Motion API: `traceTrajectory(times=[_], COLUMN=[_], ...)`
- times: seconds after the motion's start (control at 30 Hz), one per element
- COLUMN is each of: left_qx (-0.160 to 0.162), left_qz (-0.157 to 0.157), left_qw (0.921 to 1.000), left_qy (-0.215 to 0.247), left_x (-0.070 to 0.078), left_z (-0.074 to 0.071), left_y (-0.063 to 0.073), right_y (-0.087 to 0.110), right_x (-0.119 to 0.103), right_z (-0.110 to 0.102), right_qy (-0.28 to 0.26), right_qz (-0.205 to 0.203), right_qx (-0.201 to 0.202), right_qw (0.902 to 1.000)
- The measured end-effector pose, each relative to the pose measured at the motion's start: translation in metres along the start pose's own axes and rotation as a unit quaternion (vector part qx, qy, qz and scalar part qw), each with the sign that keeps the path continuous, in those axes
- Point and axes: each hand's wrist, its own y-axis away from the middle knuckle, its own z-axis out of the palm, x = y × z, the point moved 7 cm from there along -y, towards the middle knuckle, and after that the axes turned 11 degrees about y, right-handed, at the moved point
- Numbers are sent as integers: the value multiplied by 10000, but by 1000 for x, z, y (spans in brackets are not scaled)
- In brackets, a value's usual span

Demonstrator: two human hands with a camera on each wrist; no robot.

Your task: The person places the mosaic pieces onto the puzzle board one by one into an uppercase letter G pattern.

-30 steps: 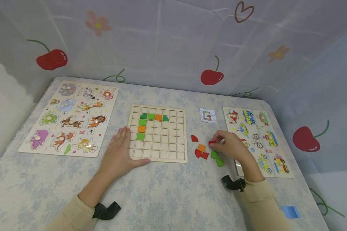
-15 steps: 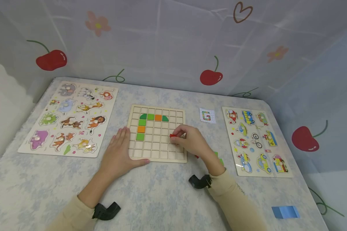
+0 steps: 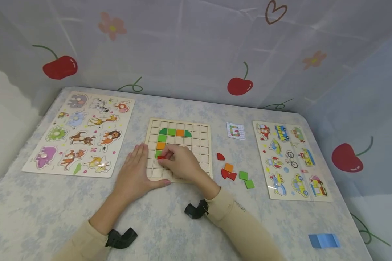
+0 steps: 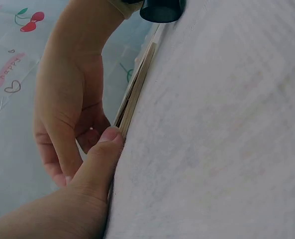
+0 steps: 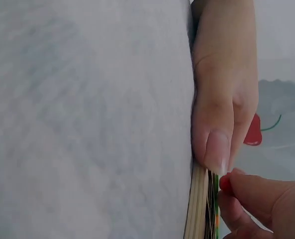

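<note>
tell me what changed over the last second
The right hand carried the red piece leftward from the loose pieces across the grid board to its left column, under the green piece. The left hand stayed flat against the board's corner.
</note>
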Motion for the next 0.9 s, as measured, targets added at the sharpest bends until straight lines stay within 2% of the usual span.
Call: traceTrajectory(times=[0.33, 0.57, 0.73, 0.9], left_qx=[17, -7, -31, -38], left_qz=[12, 14, 12, -34], left_qw=[10000, 10000, 10000, 10000], left_qy=[9, 44, 65, 68], left_x=[1, 2, 2, 1], left_z=[-1, 0, 0, 0], left_y=[0, 0, 0, 1], right_y=[-1, 4, 9, 22], right_x=[-10, -15, -14, 1], right_z=[8, 6, 2, -16], right_qy=[932, 1622, 1561, 1312], right_qz=[-158, -415, -487, -271], right_qx=[14, 188, 153, 73], right_qw=[9955, 9857, 9864, 9910])
